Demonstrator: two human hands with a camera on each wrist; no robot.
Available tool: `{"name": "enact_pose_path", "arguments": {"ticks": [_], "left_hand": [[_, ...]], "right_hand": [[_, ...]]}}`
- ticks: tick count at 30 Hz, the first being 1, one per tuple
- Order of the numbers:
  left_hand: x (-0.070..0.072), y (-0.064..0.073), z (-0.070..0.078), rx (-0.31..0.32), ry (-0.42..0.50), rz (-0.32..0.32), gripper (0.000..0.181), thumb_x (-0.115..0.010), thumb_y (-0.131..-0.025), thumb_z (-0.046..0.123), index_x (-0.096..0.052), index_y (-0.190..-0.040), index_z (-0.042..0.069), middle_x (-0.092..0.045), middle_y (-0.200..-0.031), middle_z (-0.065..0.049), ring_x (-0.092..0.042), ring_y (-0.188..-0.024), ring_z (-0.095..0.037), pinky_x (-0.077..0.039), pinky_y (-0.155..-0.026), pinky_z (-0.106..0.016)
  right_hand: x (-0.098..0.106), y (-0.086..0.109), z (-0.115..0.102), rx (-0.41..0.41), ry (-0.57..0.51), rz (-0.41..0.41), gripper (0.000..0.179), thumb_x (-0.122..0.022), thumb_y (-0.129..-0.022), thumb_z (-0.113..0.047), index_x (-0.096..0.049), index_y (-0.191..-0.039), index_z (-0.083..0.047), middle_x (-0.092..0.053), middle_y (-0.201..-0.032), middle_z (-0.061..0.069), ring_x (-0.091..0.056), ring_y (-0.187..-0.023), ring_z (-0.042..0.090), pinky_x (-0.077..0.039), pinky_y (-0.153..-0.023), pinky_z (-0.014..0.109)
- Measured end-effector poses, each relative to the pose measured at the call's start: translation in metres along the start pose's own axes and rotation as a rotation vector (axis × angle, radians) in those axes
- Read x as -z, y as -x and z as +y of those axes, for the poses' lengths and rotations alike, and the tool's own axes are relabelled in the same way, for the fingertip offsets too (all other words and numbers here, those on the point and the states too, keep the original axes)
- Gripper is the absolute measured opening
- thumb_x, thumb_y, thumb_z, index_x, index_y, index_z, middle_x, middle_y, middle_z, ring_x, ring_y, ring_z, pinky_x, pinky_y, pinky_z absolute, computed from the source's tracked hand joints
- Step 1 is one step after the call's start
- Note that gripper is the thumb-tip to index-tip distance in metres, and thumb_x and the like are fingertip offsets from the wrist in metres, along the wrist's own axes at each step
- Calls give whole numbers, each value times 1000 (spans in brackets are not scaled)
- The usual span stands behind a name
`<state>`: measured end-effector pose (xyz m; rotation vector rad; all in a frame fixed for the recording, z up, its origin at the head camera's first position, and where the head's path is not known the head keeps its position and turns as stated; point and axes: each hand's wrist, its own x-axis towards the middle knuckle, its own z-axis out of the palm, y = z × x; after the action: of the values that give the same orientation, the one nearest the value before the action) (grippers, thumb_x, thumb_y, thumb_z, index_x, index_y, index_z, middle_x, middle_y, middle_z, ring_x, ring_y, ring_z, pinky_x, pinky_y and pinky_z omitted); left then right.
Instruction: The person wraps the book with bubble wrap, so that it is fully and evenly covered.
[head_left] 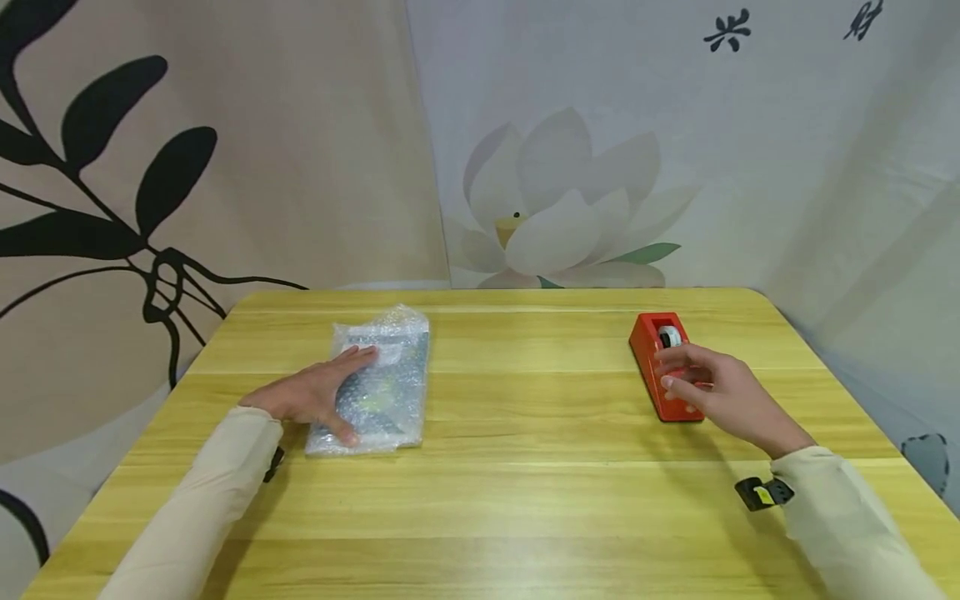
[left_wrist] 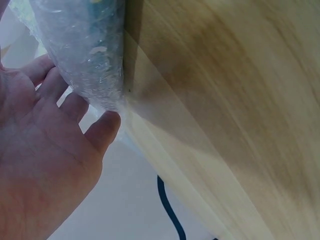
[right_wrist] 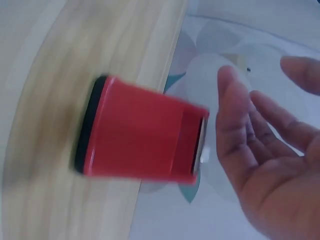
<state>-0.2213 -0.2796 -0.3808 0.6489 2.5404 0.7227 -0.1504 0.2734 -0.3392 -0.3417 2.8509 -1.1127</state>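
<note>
On the left of the table lies a flat rectangular item in bubble wrap [head_left: 393, 375], its blue and yellow contents faint through the plastic. My left hand [head_left: 318, 392] is spread over its left side, thumb and fingers apart. In the left wrist view the fingers reach along the edge of the bubble wrap [left_wrist: 90, 55]. A red tape dispenser [head_left: 648, 367] with a white roll stands at the right. Close over it is my right hand [head_left: 723, 396], fingers loosely bent. The right wrist view shows a gap between that hand [right_wrist: 270, 150] and the dispenser [right_wrist: 135, 130].
The light wooden table [head_left: 517, 467] runs between the two items. Behind it hangs a pale cloth backdrop [head_left: 322, 167] with printed leaves and a lotus. Dark wrist devices [head_left: 763, 493] sit at both cuffs.
</note>
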Motion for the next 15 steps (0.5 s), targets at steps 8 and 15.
{"name": "enact_pose_path", "arguments": {"ticks": [8,15], "left_hand": [[1,0,-1,-14,18,-5,139,-97,-55,44,-16,-160,3,-5,-170,-20,2,-154,-50,-5,-116,-78],[0,0,-3,-23,48,-14,139,-97,-56,43,-15,-161,4,-3,-170,-19,4,-154,-49,-4,-115,-78]], "right_hand": [[10,8,20,-138,136,91,42,-58,-102,-34,-62,-129,-3,-73,-100,14,-62,-72,10,-46,-56,25],[8,8,35,-233,200,103,45,-57,-102,-35,-67,-122,5,-64,-110,23,-51,-75,18,-39,-56,27]]}}
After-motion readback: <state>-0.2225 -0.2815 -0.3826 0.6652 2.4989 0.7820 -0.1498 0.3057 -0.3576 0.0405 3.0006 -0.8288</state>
